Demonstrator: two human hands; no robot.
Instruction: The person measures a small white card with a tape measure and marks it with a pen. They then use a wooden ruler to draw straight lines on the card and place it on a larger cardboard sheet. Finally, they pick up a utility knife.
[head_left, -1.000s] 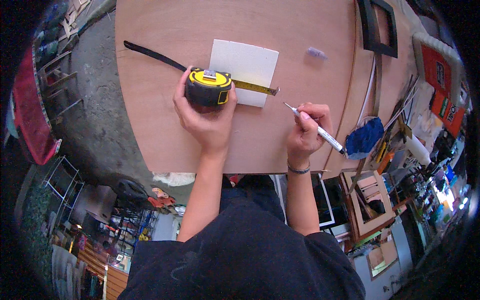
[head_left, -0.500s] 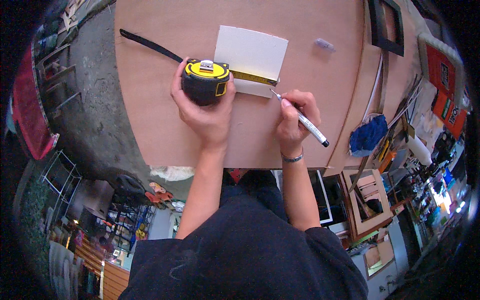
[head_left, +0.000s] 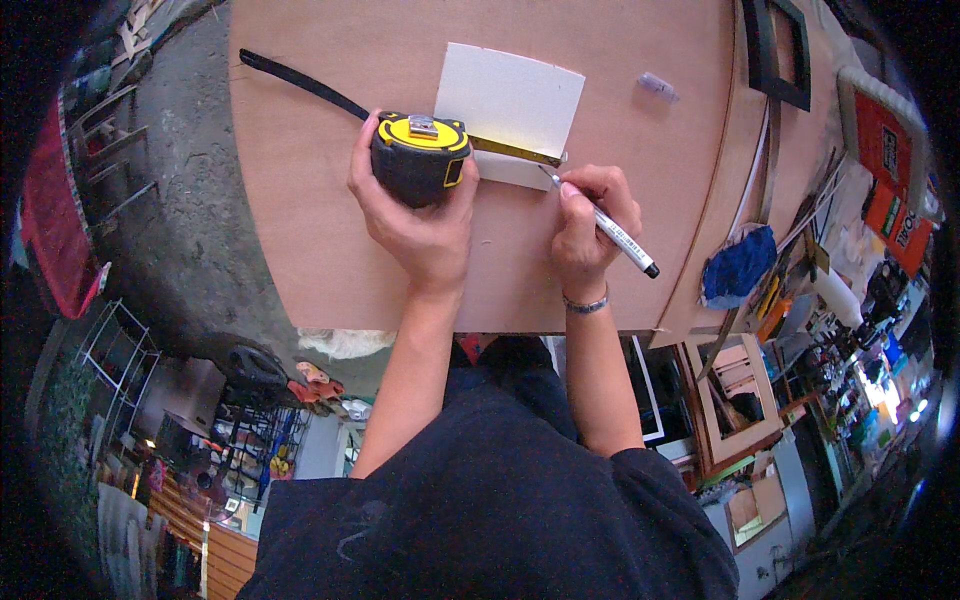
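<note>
Hands: left hand [head_left: 418,237] clamps black-yellow tape measure [head_left: 420,180], likely steadying yellow blade [head_left: 515,150] across white rectangular board [head_left: 512,92] ahead; right hand [head_left: 585,228] pinches silver-white pen [head_left: 622,238].

I saw a white board [head_left: 508,98] on the brown tabletop [head_left: 510,275], just past left hand [head_left: 422,232] and right hand [head_left: 592,228]; farther right, a clear piece [head_left: 656,87].

Matt plastic tape measure [head_left: 415,170], shiny metal clip [head_left: 422,127], smooth panel [head_left: 508,95], matt wooden tabletop [head_left: 320,235]
</note>
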